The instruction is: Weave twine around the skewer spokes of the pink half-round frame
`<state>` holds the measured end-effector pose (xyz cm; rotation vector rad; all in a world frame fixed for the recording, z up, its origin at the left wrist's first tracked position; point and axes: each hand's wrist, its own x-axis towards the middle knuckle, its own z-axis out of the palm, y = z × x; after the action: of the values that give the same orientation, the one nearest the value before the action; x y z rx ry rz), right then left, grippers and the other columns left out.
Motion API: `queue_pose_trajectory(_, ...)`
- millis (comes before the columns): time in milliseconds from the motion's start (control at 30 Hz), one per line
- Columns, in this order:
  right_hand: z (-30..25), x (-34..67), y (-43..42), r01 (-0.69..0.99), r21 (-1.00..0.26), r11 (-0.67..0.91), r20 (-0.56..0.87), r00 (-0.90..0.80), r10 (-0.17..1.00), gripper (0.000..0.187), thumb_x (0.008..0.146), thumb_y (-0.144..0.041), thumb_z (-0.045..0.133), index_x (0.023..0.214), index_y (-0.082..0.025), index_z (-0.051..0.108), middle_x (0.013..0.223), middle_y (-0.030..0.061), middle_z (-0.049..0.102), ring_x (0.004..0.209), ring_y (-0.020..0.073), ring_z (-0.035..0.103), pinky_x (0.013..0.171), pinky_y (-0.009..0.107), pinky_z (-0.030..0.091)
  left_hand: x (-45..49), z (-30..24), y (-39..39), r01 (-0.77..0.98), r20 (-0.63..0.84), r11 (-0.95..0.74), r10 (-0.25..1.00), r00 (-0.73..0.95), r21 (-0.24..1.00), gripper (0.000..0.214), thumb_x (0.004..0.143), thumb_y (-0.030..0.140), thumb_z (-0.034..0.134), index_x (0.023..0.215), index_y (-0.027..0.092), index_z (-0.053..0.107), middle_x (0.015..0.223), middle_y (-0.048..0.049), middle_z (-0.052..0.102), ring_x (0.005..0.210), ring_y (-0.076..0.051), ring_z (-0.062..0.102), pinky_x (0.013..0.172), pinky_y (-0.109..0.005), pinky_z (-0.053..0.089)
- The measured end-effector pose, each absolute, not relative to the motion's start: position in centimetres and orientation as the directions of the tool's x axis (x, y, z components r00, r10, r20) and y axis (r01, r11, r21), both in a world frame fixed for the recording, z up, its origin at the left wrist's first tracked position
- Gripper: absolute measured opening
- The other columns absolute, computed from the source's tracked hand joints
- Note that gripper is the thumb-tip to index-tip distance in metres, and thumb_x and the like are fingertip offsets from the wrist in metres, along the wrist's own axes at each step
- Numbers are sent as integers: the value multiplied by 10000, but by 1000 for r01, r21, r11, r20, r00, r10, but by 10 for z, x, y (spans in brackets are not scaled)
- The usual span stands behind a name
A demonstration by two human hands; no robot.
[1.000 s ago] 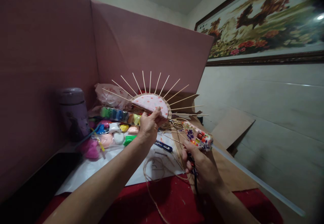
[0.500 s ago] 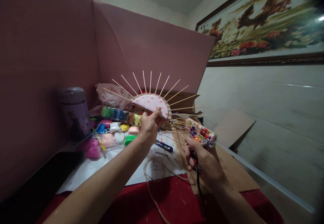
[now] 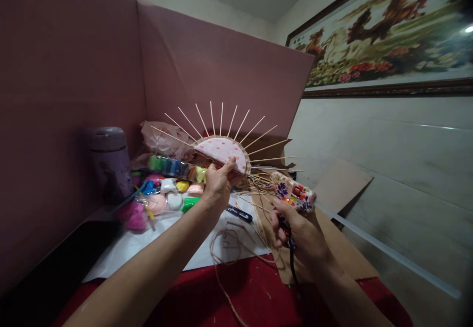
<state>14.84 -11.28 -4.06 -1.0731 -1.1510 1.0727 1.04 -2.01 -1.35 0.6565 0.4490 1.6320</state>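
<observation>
Pink panels [image 3: 221, 60] rise behind the red cloth [image 3: 236, 290]. The left hand [image 3: 219, 185] pinches a spotted half-disc [image 3: 221, 150], held up — thin sticks [image 3: 221, 120] fanning out; the right hand [image 3: 301, 231] grips a flowered glue gun [image 3: 281, 189] — its long clear rod [image 3: 391, 248], if bumped, might jolt it into those sticks.

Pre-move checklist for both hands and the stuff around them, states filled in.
1. Left hand grip on the half-round piece, thumb on its dotted face: ok.
2. Sticks fanned out from the curved edge, unobstructed by either hand: ok.
3. Right hand holding the floral-covered glue gun: ok.
4. Glue gun hot: cannot tell.
5. Twine tidied: not ok, loose loops on the white sheet and red cloth.
</observation>
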Motion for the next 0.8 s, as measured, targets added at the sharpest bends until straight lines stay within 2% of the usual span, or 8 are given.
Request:
queue_pose_trajectory(167, -41, 152, -112, -109, -982, 152, 153, 3, 988, 370, 773, -406, 540, 507, -150, 512, 393, -40, 425, 296, 61, 398, 302, 183, 358, 10, -14, -18, -767, 172, -179, 981, -91, 616, 257, 627, 125, 690, 807, 154, 509, 678, 8, 621, 558, -115, 603, 661, -362, 537)
queue_pose_trajectory(300, -37, 153, -112, -221, -952, 211, 211, 24, 977, 245, 757, -370, 571, 641, -155, 559, 457, -46, 470, 301, 56, 378, 284, 188, 361, 9, -13, -18, -763, 161, -180, 982, -100, 621, 253, 629, 128, 691, 800, 150, 505, 677, 6, 615, 565, -120, 605, 660, -381, 541)
queue_pose_trajectory(433, -22, 158, -112, -285, -897, 338, 319, 113, 941, 190, 730, -348, 602, 779, -168, 567, 501, -57, 493, 304, 56, 372, 269, 186, 360, 8, -13, -17, -758, 143, -180, 983, -115, 627, 252, 632, 133, 691, 803, 146, 507, 671, 4, 611, 564, -116, 600, 645, -379, 546)
queue_pose_trajectory(600, -4, 179, -113, -275, -828, 488, 407, 304, 861, 172, 707, -334, 600, 771, -182, 552, 483, -66, 480, 302, 57, 370, 265, 175, 333, 7, -13, -16, -758, 131, -194, 981, -143, 622, 239, 645, 132, 687, 810, 144, 514, 668, -8, 614, 571, -123, 604, 617, -361, 551)
queue_pose_trajectory(700, -5, 197, -109, -241, -809, 536, 396, 451, 800, 162, 691, -317, 605, 753, -183, 539, 484, -67, 478, 315, 52, 366, 280, 166, 326, 5, -10, -14, -765, 131, -208, 978, -162, 609, 227, 654, 118, 679, 815, 147, 521, 675, -15, 622, 576, -126, 607, 615, -360, 553)
queue_pose_trajectory(800, -21, 221, -98, -174, -852, 493, 334, 544, 770, 190, 654, -306, 651, 712, -182, 519, 484, -77, 460, 328, 41, 364, 298, 155, 328, 2, -7, -14, -767, 146, -227, 974, -173, 600, 208, 665, 104, 664, 822, 141, 533, 692, -22, 629, 599, -132, 615, 628, -362, 553)
